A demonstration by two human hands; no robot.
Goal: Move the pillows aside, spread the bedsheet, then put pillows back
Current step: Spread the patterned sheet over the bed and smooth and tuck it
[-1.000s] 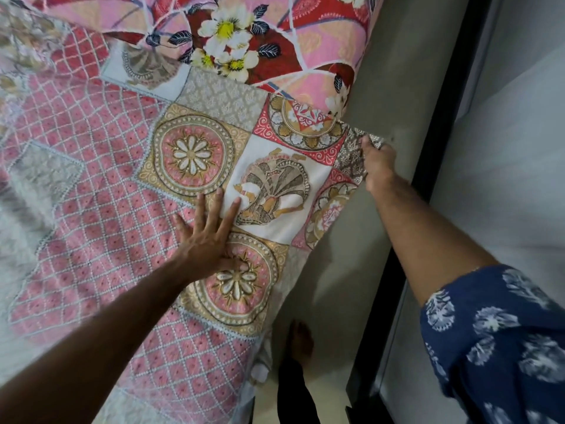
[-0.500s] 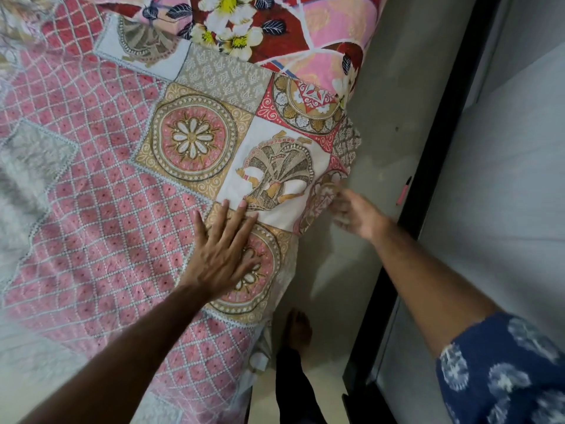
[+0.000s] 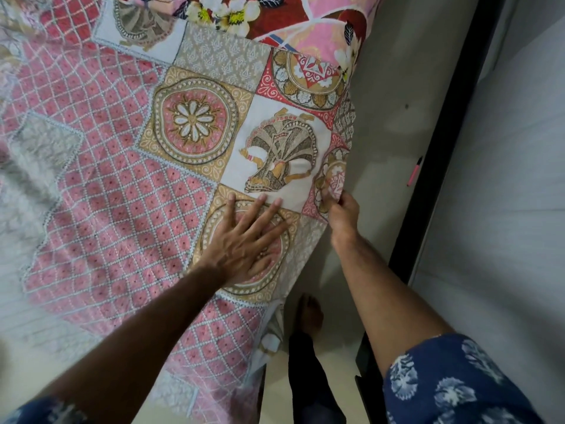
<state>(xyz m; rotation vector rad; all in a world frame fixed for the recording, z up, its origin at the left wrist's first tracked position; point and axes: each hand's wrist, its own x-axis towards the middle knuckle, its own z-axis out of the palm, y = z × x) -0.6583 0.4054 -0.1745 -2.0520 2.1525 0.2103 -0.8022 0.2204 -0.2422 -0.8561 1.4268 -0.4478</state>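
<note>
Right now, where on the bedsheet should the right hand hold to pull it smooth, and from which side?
Probably the hanging side edge of the bedsheet, where the right hand already pinches it, coming from the floor side. There the cloth drapes free off the bed, so it can be pinched. The left hand presses the top flat.

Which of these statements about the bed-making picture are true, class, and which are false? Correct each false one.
1. The left hand lies flat on the bedsheet. True.
2. The right hand hangs free of the cloth. False: it pinches the bedsheet's hanging edge.
3. A floral pillow lies at the top of the bed. True.
4. A pink pen lies on the bedsheet. False: it lies on the floor by the dark frame.
</note>
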